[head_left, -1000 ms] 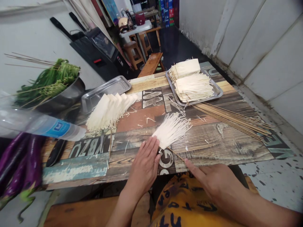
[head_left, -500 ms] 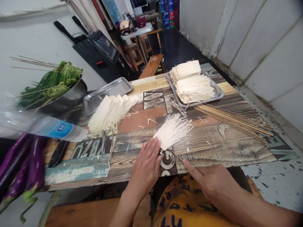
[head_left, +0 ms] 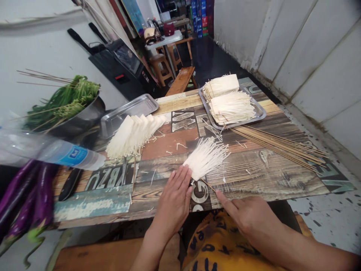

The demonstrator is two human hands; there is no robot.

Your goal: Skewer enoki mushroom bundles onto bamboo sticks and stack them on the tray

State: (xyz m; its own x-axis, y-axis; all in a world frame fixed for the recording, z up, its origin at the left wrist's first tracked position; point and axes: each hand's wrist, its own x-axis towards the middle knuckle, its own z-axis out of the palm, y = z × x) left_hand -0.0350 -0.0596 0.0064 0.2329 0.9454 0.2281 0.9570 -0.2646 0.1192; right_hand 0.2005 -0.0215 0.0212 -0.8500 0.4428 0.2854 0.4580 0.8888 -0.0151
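Note:
A fanned slice of enoki mushrooms (head_left: 207, 157) lies on the table near its front edge. My left hand (head_left: 176, 192) is flat, its fingertips pressing on the root end of that slice. Pinched in my right hand (head_left: 246, 214) is a bamboo skewer (head_left: 208, 184), with the index finger stretched along it. The skewer's far end meets the near edge of the mushrooms; whether its tip is inside them I cannot tell. To the left, several overlapping enoki slices (head_left: 132, 133) lean on an empty metal tray (head_left: 128, 113).
A metal tray (head_left: 261, 113) holding enoki stands at the back right, beside loose bamboo skewers (head_left: 282, 148). At left are a bowl (head_left: 87, 111) of greens (head_left: 64, 99), a plastic bottle (head_left: 75, 154), a black-handled knife (head_left: 69, 186) and eggplants (head_left: 42, 192).
My right hand has shifted slightly left with the skewer, toward the enoki slice. My left hand stays on the mushrooms. The view has tilted a little.

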